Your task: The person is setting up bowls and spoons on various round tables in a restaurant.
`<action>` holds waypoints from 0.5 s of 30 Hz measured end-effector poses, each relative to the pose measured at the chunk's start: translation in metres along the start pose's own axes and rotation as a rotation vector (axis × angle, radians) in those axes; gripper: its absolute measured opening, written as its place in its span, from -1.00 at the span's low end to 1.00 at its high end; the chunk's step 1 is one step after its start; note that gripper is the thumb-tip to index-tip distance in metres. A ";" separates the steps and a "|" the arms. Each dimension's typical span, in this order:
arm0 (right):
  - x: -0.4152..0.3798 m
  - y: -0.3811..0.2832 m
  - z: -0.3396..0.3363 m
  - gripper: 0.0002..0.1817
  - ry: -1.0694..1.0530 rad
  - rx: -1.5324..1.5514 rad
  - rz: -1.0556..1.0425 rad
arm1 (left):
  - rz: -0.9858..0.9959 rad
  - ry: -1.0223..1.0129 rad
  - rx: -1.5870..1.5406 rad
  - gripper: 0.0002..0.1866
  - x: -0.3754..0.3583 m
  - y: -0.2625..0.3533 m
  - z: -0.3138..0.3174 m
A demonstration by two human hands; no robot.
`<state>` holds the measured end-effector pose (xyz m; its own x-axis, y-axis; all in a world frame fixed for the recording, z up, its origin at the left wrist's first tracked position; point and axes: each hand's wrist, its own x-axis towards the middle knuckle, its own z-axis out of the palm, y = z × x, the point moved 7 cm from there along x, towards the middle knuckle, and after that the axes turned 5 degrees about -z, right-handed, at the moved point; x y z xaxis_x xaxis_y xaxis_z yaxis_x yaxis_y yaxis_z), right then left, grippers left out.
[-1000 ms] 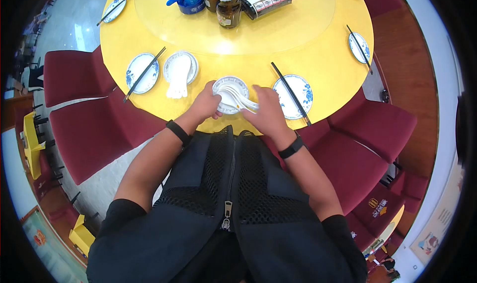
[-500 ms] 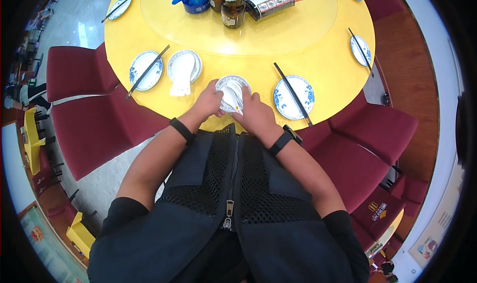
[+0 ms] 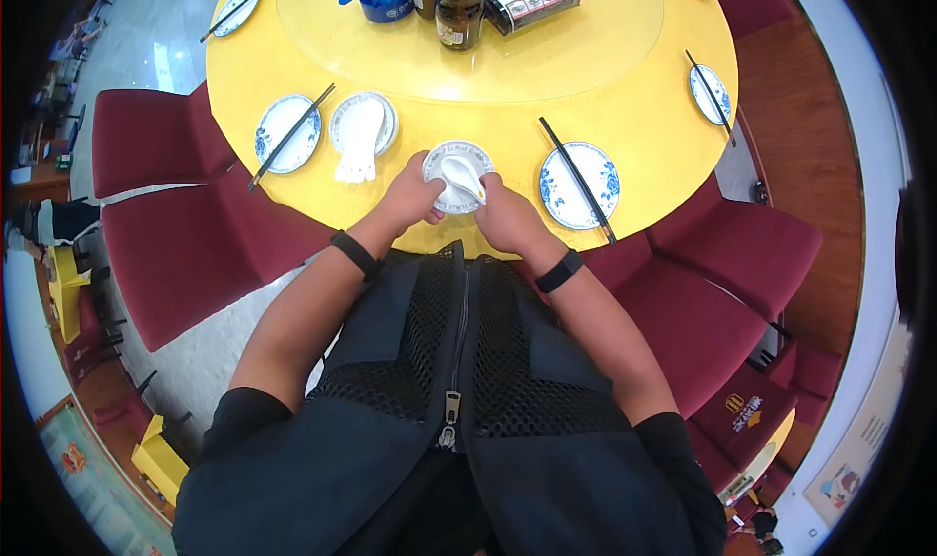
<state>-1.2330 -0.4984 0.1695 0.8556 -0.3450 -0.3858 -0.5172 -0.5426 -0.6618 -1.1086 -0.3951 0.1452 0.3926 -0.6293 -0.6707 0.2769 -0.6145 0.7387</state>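
Spread spoons (image 3: 456, 172) have gathered; left hand (image 3: 414, 191) pinches the dish (image 3: 459, 150), right hand (image 3: 508, 216) grips their handles (image 3: 475, 188). Level holding prevents slipping

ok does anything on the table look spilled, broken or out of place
Nothing looks spilled or broken. A mild oddity: the chopsticks on the plate beside the right hand lie aslant, and their near end seems to poke past the table's edge, so easily knocked.

Bright, fairly even light; glare whitens the glossy floor (image 3: 162, 63) far left; fisheye edges curve into black.
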 end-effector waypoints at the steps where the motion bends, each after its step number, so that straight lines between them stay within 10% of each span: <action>1: 0.001 0.004 0.000 -0.46 0.043 0.011 0.003 | 0.001 0.000 0.001 -0.37 -0.001 0.000 0.000; 15: 0.027 0.032 -0.026 -0.42 0.307 0.220 0.159 | 0.052 0.200 0.307 -0.59 -0.009 0.010 -0.007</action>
<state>-1.2272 -0.5448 0.1549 0.7026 -0.6422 -0.3064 -0.5978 -0.2991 -0.7437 -1.1032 -0.3921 0.1587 0.5710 -0.5772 -0.5838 -0.0125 -0.7172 0.6968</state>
